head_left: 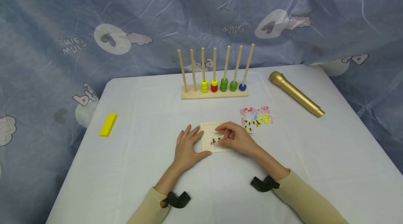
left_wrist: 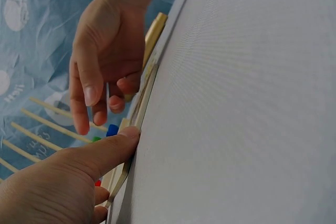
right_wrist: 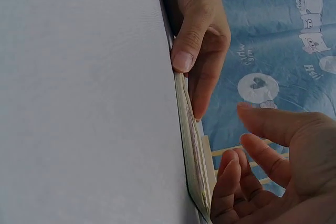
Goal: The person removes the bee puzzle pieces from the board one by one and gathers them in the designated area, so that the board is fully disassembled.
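Note:
A shallow pale wooden puzzle tray (head_left: 206,147) lies on the white table, with bee-patterned jigsaw pieces (head_left: 216,142) in its lower part. My left hand (head_left: 188,149) rests at the tray's left side, fingers spread, the thumb (left_wrist: 125,139) touching its near edge. Over the tray's right half hovers my right hand (head_left: 237,139), partly hiding the pieces. In the right wrist view its thumb and fingers (right_wrist: 265,156) are loosely bent and apart, with nothing seen between them. More pink and yellow jigsaw pieces (head_left: 256,116) lie just beyond the right hand.
Behind the tray stands a wooden peg rack (head_left: 214,95) with coloured beads on several upright pegs. A gold microphone (head_left: 296,93) lies at the back right. Far left is a yellow block (head_left: 108,125). A patterned blue-grey cloth (head_left: 176,14) hangs behind the table.

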